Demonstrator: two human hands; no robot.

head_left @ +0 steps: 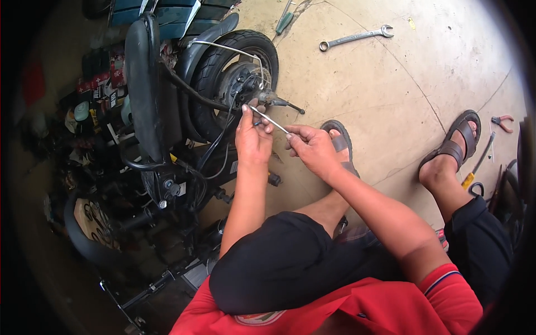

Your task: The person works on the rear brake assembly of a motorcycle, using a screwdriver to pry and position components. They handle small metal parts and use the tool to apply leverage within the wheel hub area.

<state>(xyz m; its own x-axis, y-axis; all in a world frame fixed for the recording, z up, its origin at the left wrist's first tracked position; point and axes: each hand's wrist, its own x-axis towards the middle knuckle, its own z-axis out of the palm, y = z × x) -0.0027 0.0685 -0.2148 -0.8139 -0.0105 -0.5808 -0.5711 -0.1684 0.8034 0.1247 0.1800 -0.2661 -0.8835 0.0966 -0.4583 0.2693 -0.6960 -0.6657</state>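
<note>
A thin silver rod (270, 120) slants between my two hands beside a scooter's rear wheel (212, 67). My left hand (252, 134) is closed, palm up, with thumb and fingers at the rod's upper end, just below the metal hub (245, 78). My right hand (312, 148) pinches the rod's lower end between thumb and fingers. A black cable (218, 142) hangs left of my left hand, along the black scooter frame (142, 84). Whether anything small sits at the rod's tip is too small to tell.
A combination wrench (357, 38), a green-handled screwdriver (285, 22), red-handled pliers (502, 123) and a yellow-handled tool (469, 178) lie on the tiled floor (391, 89). My sandalled feet (455, 145) flank the work area. Parts and packages (92, 95) crowd the left.
</note>
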